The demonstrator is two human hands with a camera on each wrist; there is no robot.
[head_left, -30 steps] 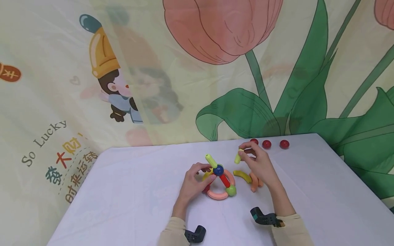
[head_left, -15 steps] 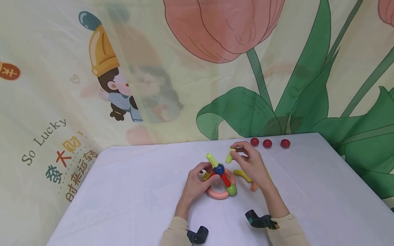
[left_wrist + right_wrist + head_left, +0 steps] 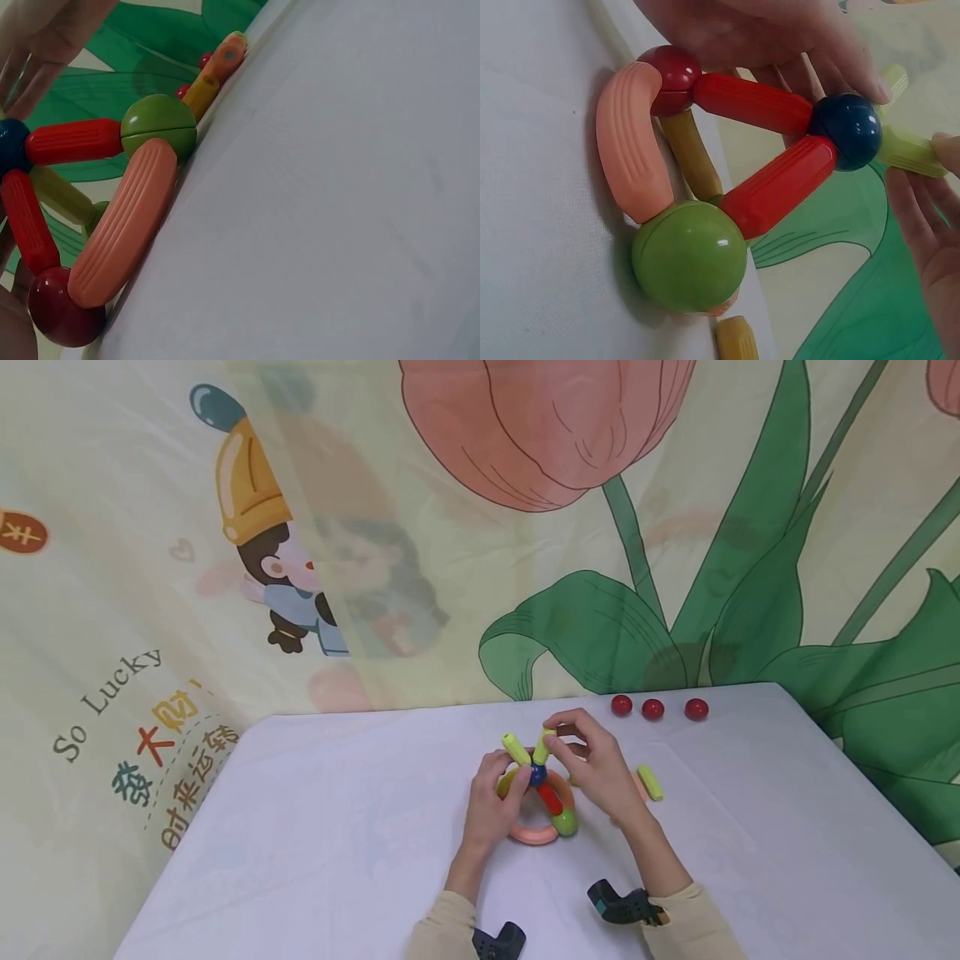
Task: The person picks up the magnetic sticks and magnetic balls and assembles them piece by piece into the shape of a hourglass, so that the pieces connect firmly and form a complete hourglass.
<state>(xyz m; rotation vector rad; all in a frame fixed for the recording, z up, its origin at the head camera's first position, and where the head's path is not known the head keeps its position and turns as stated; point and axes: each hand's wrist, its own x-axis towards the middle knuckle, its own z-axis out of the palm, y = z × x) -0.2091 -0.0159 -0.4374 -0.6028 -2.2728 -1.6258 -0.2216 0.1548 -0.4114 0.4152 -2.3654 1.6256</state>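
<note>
A pyramid-like frame of magnetic rods and balls stands on the table. Its blue ball (image 3: 847, 131) forms the top, with red rods (image 3: 784, 187) sloping down to a green ball (image 3: 690, 255) and a dark red ball (image 3: 671, 71). A curved coral rod (image 3: 626, 142) joins those two at the base. My left hand (image 3: 491, 806) holds the frame near the blue ball. Between thumb and fingers, my right hand (image 3: 600, 772) pinches a yellow-green rod (image 3: 543, 747), its lower end at the blue ball. Another yellow-green rod (image 3: 515, 748) sticks up from that ball.
Three red balls (image 3: 652, 709) lie along the far edge of the white table (image 3: 300, 827). Right of my right hand is a loose yellow-green rod (image 3: 649, 782). Curved orange pieces lie partly hidden behind the right forearm. A printed cloth (image 3: 420, 610) hangs behind.
My right hand has moved left, bringing its yellow-green rod to the blue ball. My left hand has shifted slightly right, closer around the top. The loose yellow-green rod has come into view.
</note>
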